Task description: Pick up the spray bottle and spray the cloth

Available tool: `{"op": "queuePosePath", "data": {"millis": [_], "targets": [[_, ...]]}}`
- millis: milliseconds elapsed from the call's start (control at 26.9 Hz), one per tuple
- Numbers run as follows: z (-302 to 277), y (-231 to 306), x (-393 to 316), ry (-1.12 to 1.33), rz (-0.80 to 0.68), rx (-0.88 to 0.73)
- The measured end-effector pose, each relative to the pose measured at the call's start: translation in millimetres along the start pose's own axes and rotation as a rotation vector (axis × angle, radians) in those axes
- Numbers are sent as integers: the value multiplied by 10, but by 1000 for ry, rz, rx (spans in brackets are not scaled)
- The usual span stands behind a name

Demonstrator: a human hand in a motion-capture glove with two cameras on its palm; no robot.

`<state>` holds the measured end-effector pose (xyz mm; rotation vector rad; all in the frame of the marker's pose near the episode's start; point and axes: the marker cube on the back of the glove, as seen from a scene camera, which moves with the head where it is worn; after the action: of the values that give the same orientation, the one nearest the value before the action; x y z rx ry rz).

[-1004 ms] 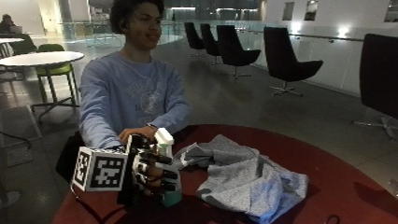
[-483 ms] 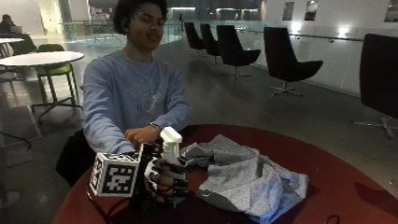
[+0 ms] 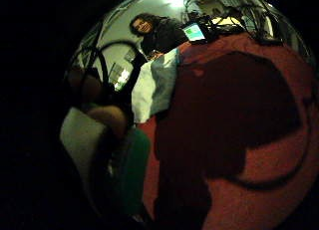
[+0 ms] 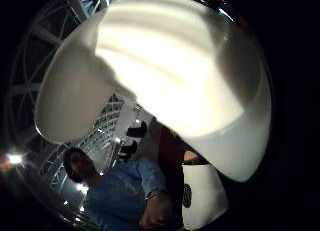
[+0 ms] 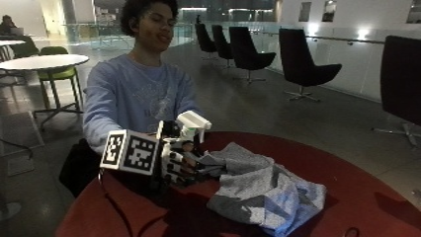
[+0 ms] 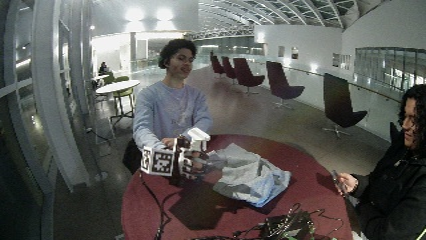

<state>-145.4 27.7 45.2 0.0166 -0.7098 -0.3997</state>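
Note:
A spray bottle [image 5: 192, 121] with a white head and a green body [image 3: 129, 170] is held upright above the red round table [image 5: 368, 197]. My gloved right hand [image 5: 178, 160] grips its neck, fingers curled round it. The nozzle points toward the crumpled grey-blue cloth [image 5: 263, 190], which lies on the table just beside the hand. The wide outside view shows the same: bottle [image 6: 198, 136], hand [image 6: 190, 160], cloth [image 6: 246, 175]. The white spray head [image 4: 165, 76] fills the thumb side palm view. The cloth [image 3: 154, 85] lies on the red table [image 3: 249, 140] beyond the bottle.
A tangle of cables and a small device [image 6: 286, 227] sit at the table's near edge. Black chairs [image 5: 303, 64] and a white round table [image 5: 43, 61] stand on the floor behind the person.
The hand has lifted the bottle higher and brought it a little closer to the cloth. The cloth has not moved.

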Motion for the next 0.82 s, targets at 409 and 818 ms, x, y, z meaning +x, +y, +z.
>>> {"op": "queuePosePath", "data": {"millis": [409, 818], "targets": [[95, -375, -451, -20, 209, -341], [493, -202, -378, 20, 402, -614]]}}
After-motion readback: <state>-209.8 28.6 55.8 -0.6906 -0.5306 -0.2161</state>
